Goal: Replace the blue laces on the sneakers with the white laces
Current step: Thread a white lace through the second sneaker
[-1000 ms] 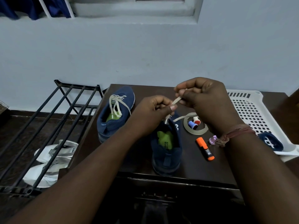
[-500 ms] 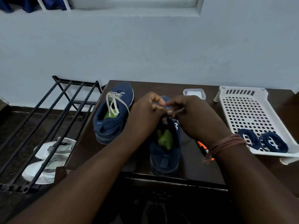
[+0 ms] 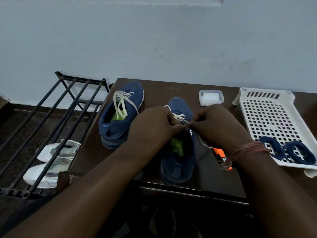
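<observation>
Left to right: metal rack (image 3: 51,121); left sneaker (image 3: 120,115) with white laces (image 3: 122,104), on the table (image 3: 171,88); left hand (image 3: 154,129) and right hand (image 3: 216,127), fingers curled, both pinching the white lace (image 3: 178,116) over the right sneaker (image 3: 178,162); blue laces (image 3: 288,151) coiled in the white tray (image 3: 267,117).

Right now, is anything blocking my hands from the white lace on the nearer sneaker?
Nothing visible: the left hand and right hand already pinch the white lace over the nearer sneaker.
</observation>
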Tool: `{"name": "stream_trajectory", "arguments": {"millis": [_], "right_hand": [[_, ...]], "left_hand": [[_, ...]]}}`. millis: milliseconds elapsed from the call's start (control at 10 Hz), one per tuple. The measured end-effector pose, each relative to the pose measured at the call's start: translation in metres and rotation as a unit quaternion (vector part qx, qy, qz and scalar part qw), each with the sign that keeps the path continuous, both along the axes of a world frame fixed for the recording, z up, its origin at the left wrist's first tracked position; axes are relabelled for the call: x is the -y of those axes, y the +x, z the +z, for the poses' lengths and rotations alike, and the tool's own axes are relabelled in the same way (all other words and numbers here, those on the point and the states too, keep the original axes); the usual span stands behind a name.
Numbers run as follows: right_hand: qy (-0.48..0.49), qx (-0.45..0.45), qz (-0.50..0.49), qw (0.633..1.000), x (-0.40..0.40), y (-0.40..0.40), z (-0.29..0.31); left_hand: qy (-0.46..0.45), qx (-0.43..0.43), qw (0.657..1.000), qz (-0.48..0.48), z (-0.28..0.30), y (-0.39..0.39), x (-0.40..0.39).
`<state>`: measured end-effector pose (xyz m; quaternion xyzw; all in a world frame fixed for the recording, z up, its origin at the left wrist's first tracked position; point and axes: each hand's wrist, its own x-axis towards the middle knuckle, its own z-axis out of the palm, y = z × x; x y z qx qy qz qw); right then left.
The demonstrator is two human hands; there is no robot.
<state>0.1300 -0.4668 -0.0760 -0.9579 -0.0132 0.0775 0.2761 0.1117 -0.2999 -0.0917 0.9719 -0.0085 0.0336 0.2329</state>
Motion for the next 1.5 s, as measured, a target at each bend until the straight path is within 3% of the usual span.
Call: {"name": "stream_trajectory", "arguments": {"millis": [100,200,500,600,700,800,900,1100,1200,1500], "right_hand": [[0.002,0.007,0.013,1.0,-0.001,-0.002,0.001],[0.003,0.011,0.019,1.0,-0.002,-0.004,0.0],[0.007,0.054,-0.006,0.999,-0.006,-0.005,0.0],[-0.004,0.05,-0.002,0.999,-0.006,-0.004,-0.001],[-0.019,0.062,0.023,0.998,-0.008,-0.006,0.0],[-0.047,0.097,0.067,0.992,-0.015,-0.007,0.001],[-0.059,0.098,0.095,0.989,-0.021,-0.006,-0.001],[-0.031,0.082,0.077,0.993,-0.021,-0.007,-0.001],[-0.008,0.059,0.055,0.997,-0.02,-0.007,-0.002],[0.048,0.01,0.023,0.999,-0.02,-0.004,-0.002]], "left_hand": [[0.116,0.045,0.992,-0.003,-0.004,-0.007,0.006],[0.12,0.078,0.99,0.011,-0.01,-0.019,0.016],[-0.008,0.064,0.995,0.074,-0.011,-0.014,0.023],[-0.248,-0.076,0.958,0.121,-0.011,-0.003,0.015],[-0.486,-0.145,0.843,0.182,-0.003,-0.003,0.017],[-0.512,-0.149,0.827,0.175,-0.001,-0.005,0.017],[-0.436,-0.154,0.872,0.16,-0.001,-0.004,0.013],[-0.425,-0.175,0.882,0.105,-0.005,0.0,0.006],[-0.345,-0.164,0.922,0.071,-0.008,0.004,0.003],[-0.231,-0.15,0.961,0.013,-0.005,0.01,-0.004]]}}
